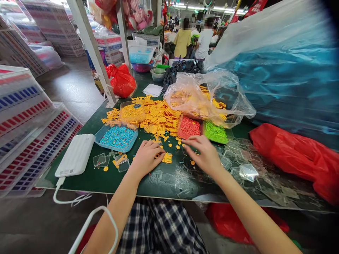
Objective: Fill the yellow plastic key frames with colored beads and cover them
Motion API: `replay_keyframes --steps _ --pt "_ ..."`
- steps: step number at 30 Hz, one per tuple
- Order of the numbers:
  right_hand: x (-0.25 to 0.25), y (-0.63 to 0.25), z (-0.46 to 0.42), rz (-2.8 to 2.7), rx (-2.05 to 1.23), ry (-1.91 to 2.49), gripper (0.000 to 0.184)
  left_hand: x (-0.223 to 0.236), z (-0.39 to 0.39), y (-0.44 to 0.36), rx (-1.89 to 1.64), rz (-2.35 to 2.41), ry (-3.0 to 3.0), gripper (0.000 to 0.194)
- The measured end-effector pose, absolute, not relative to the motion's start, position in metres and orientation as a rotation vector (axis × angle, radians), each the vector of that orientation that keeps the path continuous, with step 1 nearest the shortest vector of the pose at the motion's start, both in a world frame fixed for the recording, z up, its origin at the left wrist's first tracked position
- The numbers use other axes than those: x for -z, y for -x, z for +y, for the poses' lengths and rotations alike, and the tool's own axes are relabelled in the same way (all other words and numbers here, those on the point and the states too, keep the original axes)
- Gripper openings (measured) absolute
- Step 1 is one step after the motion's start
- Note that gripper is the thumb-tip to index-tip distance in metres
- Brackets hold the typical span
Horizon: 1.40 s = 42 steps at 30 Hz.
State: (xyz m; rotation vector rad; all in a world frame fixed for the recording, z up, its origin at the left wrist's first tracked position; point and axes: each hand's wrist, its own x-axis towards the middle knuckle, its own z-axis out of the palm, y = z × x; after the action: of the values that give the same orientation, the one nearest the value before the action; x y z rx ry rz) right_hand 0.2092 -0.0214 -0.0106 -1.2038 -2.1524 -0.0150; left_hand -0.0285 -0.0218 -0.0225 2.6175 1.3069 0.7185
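Observation:
My left hand (pixel 147 156) rests low over the green table, thumb and fingers closed on the left edge of a small flat yellow plastic piece (pixel 167 158). Coloured marks show on the piece's face; its left end is hidden by my fingers. To the right, my right hand (pixel 203 152) hovers with fingers apart, just in front of a tray of red beads (pixel 189 127). Nothing can be made out between its fingers. Beside that tray is one of green beads (pixel 215 132). A blue tray of blue beads (pixel 116 137) lies beyond my left hand.
Behind the trays spreads a heap of yellow plastic pieces (pixel 160 116), partly under a clear bag (pixel 203 95). Clear plastic plates (pixel 249 171) lie at right near a red bag (pixel 291 151). A white power bank (pixel 75 155) with cable sits left. Two people stand far back.

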Motion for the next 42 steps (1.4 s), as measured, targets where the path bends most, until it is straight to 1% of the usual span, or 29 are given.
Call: replay_keyframes --steps 2,4,7,10,14,18,22,29,35,37,40,42 --pt "-0.004 -0.226 -0.006 -2.036 0.077 1.319 0.025 0.022 -0.021 0.029 -0.751 1.302 -2.626 0.016" --pt "-0.017 -0.242 0.014 -2.026 0.067 1.482 0.021 0.022 -0.021 0.029 -0.772 1.295 -2.631 0.016" --pt "-0.030 -0.254 0.045 -2.268 -0.122 1.755 0.016 0.023 -0.019 0.029 -0.764 1.288 -2.636 0.016" --pt "-0.034 -0.250 0.068 -2.490 -0.306 1.828 0.012 0.023 -0.019 0.029 -0.757 1.296 -2.631 0.016" --pt "-0.031 -0.238 0.082 -2.595 -0.363 1.800 0.010 0.024 -0.018 0.030 -0.789 1.292 -2.622 0.016" --pt "-0.029 -0.234 0.088 -2.653 -0.342 1.805 0.008 0.024 -0.018 0.031 -0.819 1.293 -2.618 0.019" --pt "-0.026 -0.239 0.093 -2.681 -0.314 1.801 0.009 0.025 -0.018 0.031 -0.821 1.300 -2.603 0.018" --pt "-0.017 -0.250 0.089 -2.728 -0.294 1.694 0.015 0.026 -0.020 0.031 -0.816 1.287 -2.576 0.016" --pt "-0.025 -0.254 0.079 -2.651 -0.251 1.602 0.021 0.025 -0.020 0.031 -0.829 1.300 -2.560 0.016" --pt "-0.029 -0.249 0.067 -2.599 -0.299 1.510 0.024 0.025 -0.021 0.031 -0.826 1.293 -2.554 0.016" --pt "-0.030 -0.231 0.034 -2.470 -0.412 1.247 0.025 0.026 -0.021 0.031 -0.790 1.303 -2.546 0.017" --pt "-0.024 -0.214 0.008 -2.425 -0.409 1.129 0.025 0.026 -0.021 0.031 -0.756 1.330 -2.536 0.016"
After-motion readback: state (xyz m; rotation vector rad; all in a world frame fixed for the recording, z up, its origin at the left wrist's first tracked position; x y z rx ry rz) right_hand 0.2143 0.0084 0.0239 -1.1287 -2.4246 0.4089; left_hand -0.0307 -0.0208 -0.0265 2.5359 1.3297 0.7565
